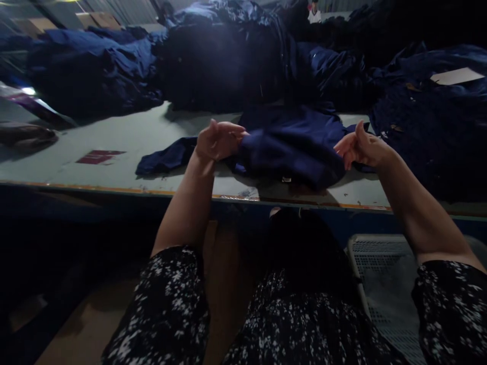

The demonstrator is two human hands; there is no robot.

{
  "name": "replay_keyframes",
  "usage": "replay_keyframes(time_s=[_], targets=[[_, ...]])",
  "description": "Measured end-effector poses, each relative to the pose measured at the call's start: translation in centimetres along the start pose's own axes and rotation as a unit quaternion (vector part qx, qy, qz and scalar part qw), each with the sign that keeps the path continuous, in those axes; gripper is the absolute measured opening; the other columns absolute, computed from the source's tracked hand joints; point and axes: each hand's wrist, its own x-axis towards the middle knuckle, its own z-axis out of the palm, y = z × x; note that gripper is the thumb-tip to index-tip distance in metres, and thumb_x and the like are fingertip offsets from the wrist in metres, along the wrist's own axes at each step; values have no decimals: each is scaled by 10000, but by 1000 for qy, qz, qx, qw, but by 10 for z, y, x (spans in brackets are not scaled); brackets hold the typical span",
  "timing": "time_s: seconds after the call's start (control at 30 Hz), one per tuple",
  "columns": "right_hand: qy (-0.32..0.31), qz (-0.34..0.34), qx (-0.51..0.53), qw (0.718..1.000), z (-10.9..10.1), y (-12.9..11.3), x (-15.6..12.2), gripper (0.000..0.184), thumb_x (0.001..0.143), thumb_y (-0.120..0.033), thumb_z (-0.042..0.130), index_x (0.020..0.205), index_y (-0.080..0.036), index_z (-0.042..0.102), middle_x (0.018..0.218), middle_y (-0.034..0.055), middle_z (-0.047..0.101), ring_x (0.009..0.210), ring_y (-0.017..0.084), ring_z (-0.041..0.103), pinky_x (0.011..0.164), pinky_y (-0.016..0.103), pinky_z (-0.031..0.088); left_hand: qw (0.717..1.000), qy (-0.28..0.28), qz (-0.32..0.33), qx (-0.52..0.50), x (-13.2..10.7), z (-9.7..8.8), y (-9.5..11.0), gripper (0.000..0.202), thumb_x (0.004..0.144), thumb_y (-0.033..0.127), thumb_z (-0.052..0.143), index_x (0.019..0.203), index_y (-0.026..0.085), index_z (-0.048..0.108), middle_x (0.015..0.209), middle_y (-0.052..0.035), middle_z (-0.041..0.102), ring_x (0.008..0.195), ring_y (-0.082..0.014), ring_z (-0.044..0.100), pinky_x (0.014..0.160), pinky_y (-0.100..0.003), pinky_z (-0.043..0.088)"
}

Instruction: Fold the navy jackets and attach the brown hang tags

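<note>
A dark blue garment point(292, 147) with long sleeves lies on the pale table in front of me, its near part smeared by motion. A small white label point(286, 179) shows at its near edge. One sleeve point(163, 157) stretches out to the left along the tabletop. My left hand point(218, 142) is at the garment's left side, thumb raised and fingers extended, with the fingertips against or just behind the cloth. On the right side, my right hand point(363, 147) has its thumb up and fingers apart, close to the fabric. Whether those fingertips touch it is unclear.
Large heaps of dark blue garments point(224, 61) line the far side, and another pile point(429, 121) stands at right with a pale card point(456, 76) on top. A dark red mark point(99, 156) is on the table point(125, 132). Below sits a plastic basket point(376, 241).
</note>
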Motion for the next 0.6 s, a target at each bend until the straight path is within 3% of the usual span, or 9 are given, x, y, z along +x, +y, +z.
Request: replay_keyframes(time_s=[0.07,0.17,0.23,0.3,0.33,0.4,0.47,0.53,0.6], targets=[[17,-29,-29,999,-5,11,2,754,970,-819,514,783,-137,777,643,74,729,512,109,645,557,259,514,997,-43,-53,-32,-5,-8,-7,773,970,868,389,782,214,754,918,-129,790,1050,-354,762,952,-634,594],[73,-89,-74,991,-3,30,19,579,801,-741,810,785,-162,795,687,70,755,583,150,682,585,270,554,991,-87,-99,-33,2,-4,-26,654,897,830,596,836,203,773,982,-124,807,1062,-333,772,994,-588,597],[111,-126,-144,975,3,41,34,520,770,-696,853,823,-180,815,786,89,792,719,215,739,701,340,613,991,-79,-105,36,13,9,-44,599,852,766,704,933,179,795,1063,-146,814,1078,-329,776,1023,-550,596],[125,-165,-262,943,10,49,50,462,845,-645,799,938,-195,845,979,118,826,950,283,770,903,438,620,979,-53,-96,170,24,27,-61,585,881,698,709,1062,151,807,1167,-177,806,1161,-337,755,1092,-538,562],[120,-177,-333,918,13,53,57,446,887,-616,763,1039,-206,851,1122,129,821,1100,314,750,1022,496,581,963,-44,-85,252,28,36,-69,571,915,655,690,1148,145,804,1244,-183,790,1244,-345,721,1158,-553,510],[94,-168,-473,860,18,60,69,515,940,-597,704,1309,-250,792,1454,129,707,1408,375,594,1214,643,402,905,-52,-73,417,33,52,-83,586,962,590,662,1370,176,742,1482,-170,682,1477,-382,549,1286,-636,314],[66,-104,-575,809,22,68,77,676,962,-658,639,1542,-311,629,1685,102,492,1586,432,366,1250,784,206,831,-77,-98,542,30,63,-93,704,976,619,639,1573,249,593,1703,-132,454,1633,-432,286,1301,-736,112],[49,-23,-619,783,25,80,81,775,995,-732,510,1670,-356,447,1779,79,323,1640,461,222,1213,858,137,773,-92,-143,611,23,68,-100,829,983,721,560,1682,293,436,1794,-114,250,1664,-473,127,1269,-791,39],[42,25,-625,779,27,91,81,784,1030,-754,372,1717,-381,328,1811,60,231,1657,450,169,1205,860,153,743,-96,-169,640,15,68,-105,881,998,788,438,1725,299,339,1813,-114,177,1664,-479,114,1272,-785,56]])
